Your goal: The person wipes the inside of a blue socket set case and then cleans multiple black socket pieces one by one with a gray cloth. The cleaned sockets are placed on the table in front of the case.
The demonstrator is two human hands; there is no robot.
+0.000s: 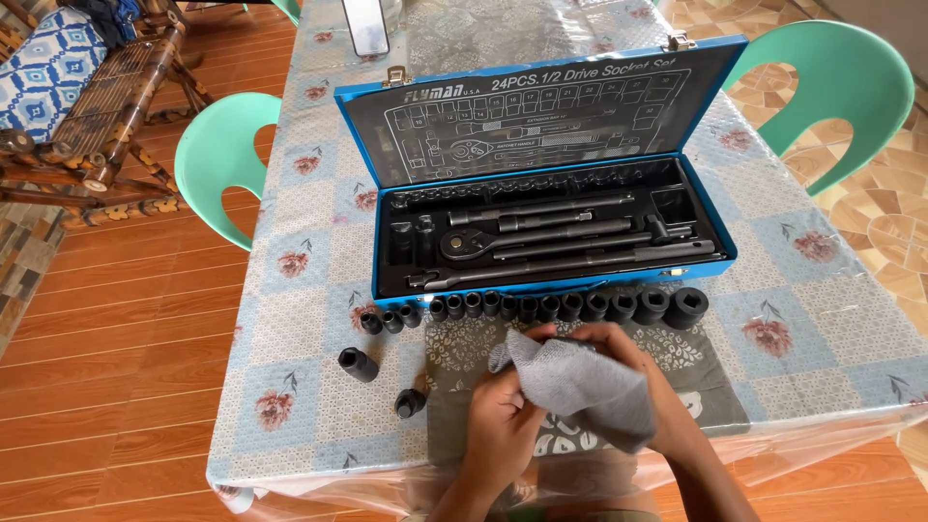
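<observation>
Both hands, left point(503, 425) and right point(643, 387), close around a grey cloth point(580, 387) at lower centre of the frame, below the socket row point(541, 307); soft, light and limp, it is best gripped by bunched folds

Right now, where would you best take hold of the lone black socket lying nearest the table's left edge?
Pinch the lone socket across its round sides, coming from above. It lies apart from the row of sockets, with bare tablecloth around it, so fingers likely fit on both sides.
</observation>
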